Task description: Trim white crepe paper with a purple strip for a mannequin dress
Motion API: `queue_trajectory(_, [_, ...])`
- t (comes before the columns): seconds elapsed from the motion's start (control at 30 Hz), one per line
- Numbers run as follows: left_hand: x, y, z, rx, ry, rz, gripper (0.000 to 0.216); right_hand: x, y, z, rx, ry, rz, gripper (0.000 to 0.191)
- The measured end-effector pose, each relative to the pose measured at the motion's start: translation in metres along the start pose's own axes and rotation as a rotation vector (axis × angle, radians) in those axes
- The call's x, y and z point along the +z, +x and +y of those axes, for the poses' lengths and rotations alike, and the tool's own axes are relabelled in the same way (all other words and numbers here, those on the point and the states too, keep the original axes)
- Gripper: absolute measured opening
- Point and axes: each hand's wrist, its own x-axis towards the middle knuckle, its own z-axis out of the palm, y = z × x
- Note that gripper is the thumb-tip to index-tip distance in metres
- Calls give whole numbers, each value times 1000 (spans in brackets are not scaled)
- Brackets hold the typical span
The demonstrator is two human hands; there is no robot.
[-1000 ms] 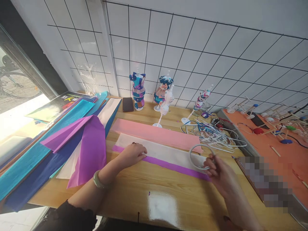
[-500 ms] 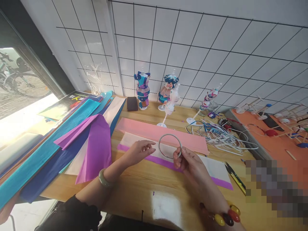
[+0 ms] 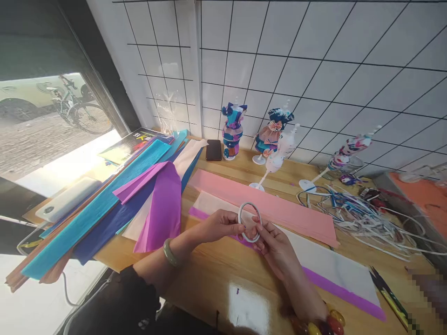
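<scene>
Tape roll (image 3: 259,215) faces me upright, right hand (image 3: 278,246) pinching it at four o'clock, left hand (image 3: 220,227) at nine, whose finger grip I cannot tell

Ring (image 3: 249,203): smooth, faint sheen, material hard to tell. Pink strip (image 3: 261,202) and white strip (image 3: 335,260): matt paper. Purple sheet (image 3: 161,204): matt paper, softly creased. Table (image 3: 202,274): smooth wood, glossy, bright reflection. Wall tiles (image 3: 275,28): smooth, glossy. Bangle (image 3: 170,252): polished, stone-like. Beads (image 3: 336,322): glossy. Sleeve (image 3: 122,298): matt cloth. Wrapper (image 3: 167,111): clear, crinkled, shiny plastic.
</scene>
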Motion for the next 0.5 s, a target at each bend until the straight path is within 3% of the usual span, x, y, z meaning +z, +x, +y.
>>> queue_trajectory(0.33, [-4,7,-12,-67,-275,196,45,5,-6,7,91,-26,21,31])
queue_trajectory(0.5, [-11,11,-14,69,-154,478,14,-5,-2,4,-17,11,154,36])
